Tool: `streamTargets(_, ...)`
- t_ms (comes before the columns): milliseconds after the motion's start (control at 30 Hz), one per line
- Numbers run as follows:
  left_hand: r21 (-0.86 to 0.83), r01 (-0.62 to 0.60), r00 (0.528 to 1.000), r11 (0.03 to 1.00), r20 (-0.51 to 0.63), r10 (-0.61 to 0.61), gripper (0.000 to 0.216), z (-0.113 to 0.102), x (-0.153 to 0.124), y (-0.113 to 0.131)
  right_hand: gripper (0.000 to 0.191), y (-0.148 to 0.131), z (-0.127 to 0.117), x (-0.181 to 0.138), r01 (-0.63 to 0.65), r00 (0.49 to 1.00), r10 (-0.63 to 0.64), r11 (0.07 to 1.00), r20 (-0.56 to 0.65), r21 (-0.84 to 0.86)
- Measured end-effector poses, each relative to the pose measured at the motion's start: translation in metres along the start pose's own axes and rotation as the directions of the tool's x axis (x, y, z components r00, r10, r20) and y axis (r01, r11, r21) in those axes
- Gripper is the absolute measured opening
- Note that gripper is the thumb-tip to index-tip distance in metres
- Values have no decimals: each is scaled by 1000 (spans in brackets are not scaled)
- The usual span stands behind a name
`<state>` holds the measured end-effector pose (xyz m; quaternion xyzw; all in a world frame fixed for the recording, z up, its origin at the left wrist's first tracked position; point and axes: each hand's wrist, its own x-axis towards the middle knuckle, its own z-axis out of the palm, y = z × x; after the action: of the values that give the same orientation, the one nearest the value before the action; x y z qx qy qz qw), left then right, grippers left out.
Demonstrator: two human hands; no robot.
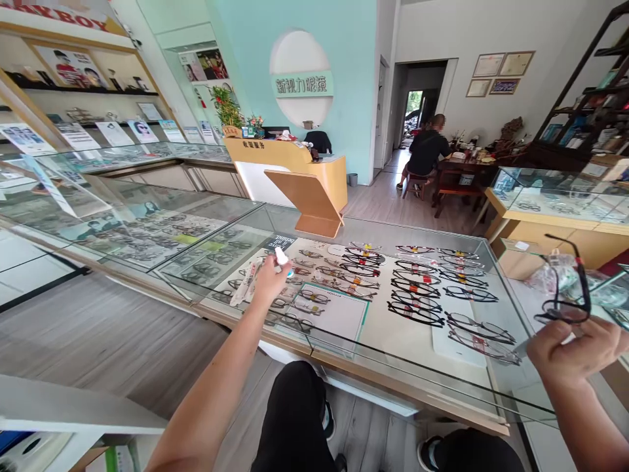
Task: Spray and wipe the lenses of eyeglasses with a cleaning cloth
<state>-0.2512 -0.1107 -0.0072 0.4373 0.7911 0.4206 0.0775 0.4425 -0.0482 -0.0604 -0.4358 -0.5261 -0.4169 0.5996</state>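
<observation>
My left hand point(268, 280) reaches out over the glass display case point(344, 229), closed around a small white bottle point(281, 256) with its tip up. My right hand point(572, 344) is raised at the right, fingers pinched on a pair of black-framed glasses point(565, 288) held upright. Under the glass lie rows of eyeglass frames point(417, 288) on a pale tray. My knees in dark trousers point(295, 419) show below the case.
More glass counters point(122, 216) run to the left and right point(555, 196). A yellow reception desk point(289, 164) stands ahead. A person in black point(426, 154) sits at a dark table point(466, 174) by the doorway. Shelves line the right wall.
</observation>
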Motion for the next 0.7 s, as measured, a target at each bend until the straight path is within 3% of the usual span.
streamTargets(67,-37,-14,1000,999,26,15,36,2,-2,2,27,-13,-14,-1,-11,1000,11,1000,5,-23)
streamTargets(133,-89,-71,996,993,53,76,36,6,-7,14,25,-32,-16,5,-20,995,23,999,95,-27)
streamTargets(200,-215,-150,981,965,88,172,37,16,-15,39,22,-55,-9,18,-71,971,68,997,228,7)
streamTargets(267,-450,-202,947,870,137,291,37,34,-25,76,21,-85,6,34,-102,954,76,992,291,74)
streamTargets(333,-663,-172,880,728,229,417,36,60,-38,120,19,-121,24,51,-141,946,86,977,313,157)
streamTargets(400,-813,-68,780,578,318,539,44,90,-51,166,15,-157,44,65,-175,936,71,944,344,280)
streamTargets(500,-893,142,622,428,417,663,71,128,-68,221,13,-202,68,78,-284,920,111,851,377,442)
streamTargets(600,-887,296,540,355,462,703,77,146,-79,242,15,-222,74,78,-487,835,187,687,517,539)
streamTargets(700,-846,417,473,332,513,716,77,144,-83,236,17,-224,67,69,-668,709,183,483,681,565)
